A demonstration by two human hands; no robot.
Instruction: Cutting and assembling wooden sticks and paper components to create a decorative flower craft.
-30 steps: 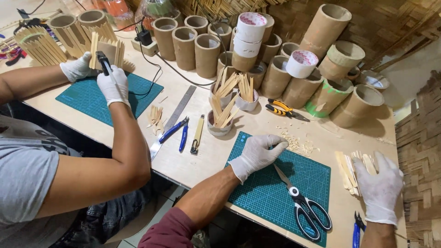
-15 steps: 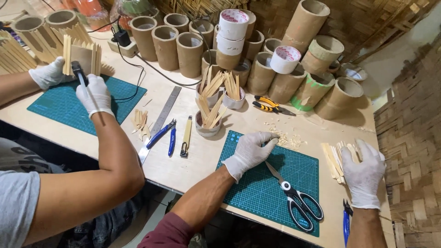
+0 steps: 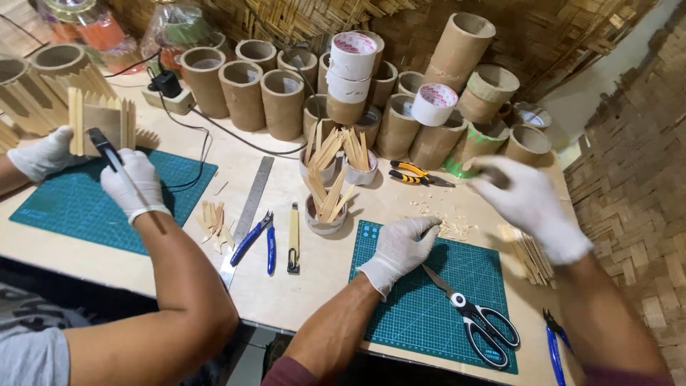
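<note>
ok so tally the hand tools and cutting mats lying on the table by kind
green cutting mats: 2
blue-handled pliers: 2
yellow-handled pliers: 1
scissors: 1
steel ruler: 1
pale-handled tool: 1
total: 8

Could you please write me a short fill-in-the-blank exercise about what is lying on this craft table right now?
1. The left hand rests on a green cutting ____.
2. The scissors have black-and-____ handles.
3. The right hand is raised and wears a white ____.
4. The metal ruler lies beside blue-handled ____.

Missing words: mat; white; glove; pliers
</note>
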